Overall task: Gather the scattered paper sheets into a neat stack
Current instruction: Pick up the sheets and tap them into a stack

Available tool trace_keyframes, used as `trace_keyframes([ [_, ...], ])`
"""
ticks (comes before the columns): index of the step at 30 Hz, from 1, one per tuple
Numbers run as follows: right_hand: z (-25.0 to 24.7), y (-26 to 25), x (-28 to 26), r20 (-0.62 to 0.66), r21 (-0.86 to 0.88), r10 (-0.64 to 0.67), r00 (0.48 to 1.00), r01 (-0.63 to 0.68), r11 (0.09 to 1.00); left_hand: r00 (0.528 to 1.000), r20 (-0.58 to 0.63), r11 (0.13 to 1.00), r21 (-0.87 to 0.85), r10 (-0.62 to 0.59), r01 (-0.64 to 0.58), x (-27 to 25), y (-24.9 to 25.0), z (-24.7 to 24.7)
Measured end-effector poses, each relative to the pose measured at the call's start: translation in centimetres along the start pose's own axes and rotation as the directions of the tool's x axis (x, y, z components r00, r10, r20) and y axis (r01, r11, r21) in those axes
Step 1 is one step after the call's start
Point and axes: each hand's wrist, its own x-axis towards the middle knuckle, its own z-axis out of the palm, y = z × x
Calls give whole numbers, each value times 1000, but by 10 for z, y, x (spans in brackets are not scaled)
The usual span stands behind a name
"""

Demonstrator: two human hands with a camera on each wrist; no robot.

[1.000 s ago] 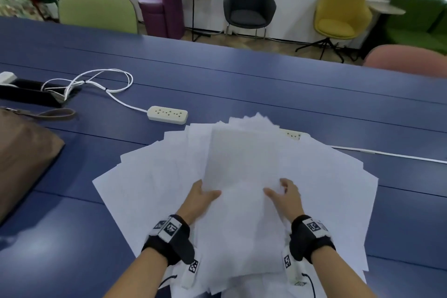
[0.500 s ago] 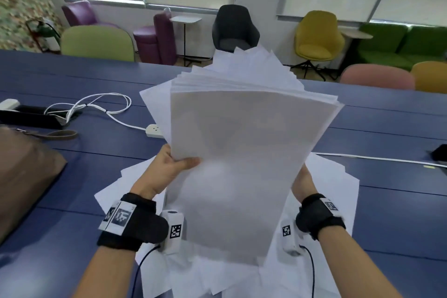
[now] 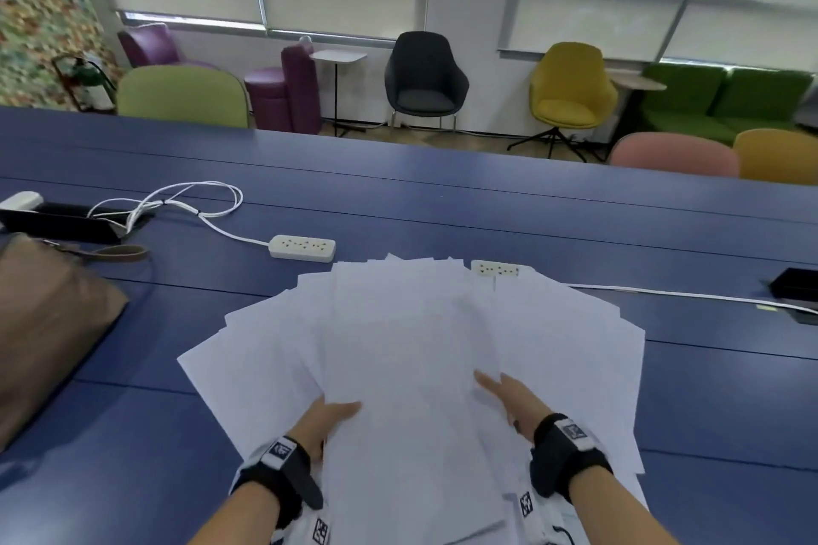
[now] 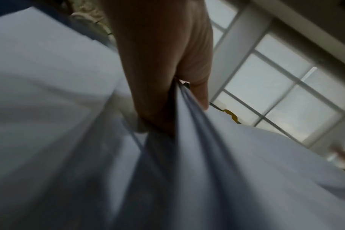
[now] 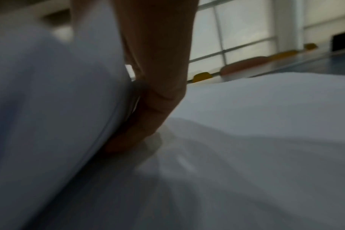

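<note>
Left hand [image 3: 325, 418], right hand [image 3: 509, 400] pinch paper sheets [image 3: 411, 350] edges.

Soft window daylight, blurred wrist views

Paper bundle [image 3: 411, 376], held up high half second ago, now back down flat on fanned sheets [image 3: 248, 363] on desk [image 3: 442, 199]. Left hand [image 3: 325, 420] and right hand [image 3: 509, 400] lower in frame, both gripping bundle edges.
</note>
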Motion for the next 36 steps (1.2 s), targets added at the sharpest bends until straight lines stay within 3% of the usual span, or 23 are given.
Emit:
trace_keyframes([
  [2, 6, 11, 1, -42, -133, -49, 998, 43, 990, 998, -66, 1000, 21, -5, 7, 5, -14, 3],
  [5, 8, 10, 1, -57, -241, -62, 996, 46, 969, 978, -164, 984, 145, 128, -104, 0, -3, 17],
  [10, -12, -13, -6, -88, -92, -234, 968, 226, 970, 925, -81, 922, 151, 371, -357, -31, 52, 24],
  [14, -11, -53, -25, -117, 109, -410, 904, 422, 900, 884, -7, 876, 132, 468, -463, -49, 89, 28],
  [17, -10, -73, -33, -139, 149, -517, 845, 534, 832, 866, 27, 856, 140, 499, -498, -54, 102, 35],
  [22, -10, -71, -36, -100, 86, -524, 846, 532, 843, 867, -17, 863, 115, 498, -493, -51, 98, 39],
  [32, -10, -76, -41, -115, 133, -567, 815, 579, 805, 795, 2, 792, 81, 607, -605, -54, 120, 41],
  [36, -5, -76, -38, -195, 144, -562, 804, 590, 794, 768, 22, 761, 121, 640, -637, -57, 128, 47],
])
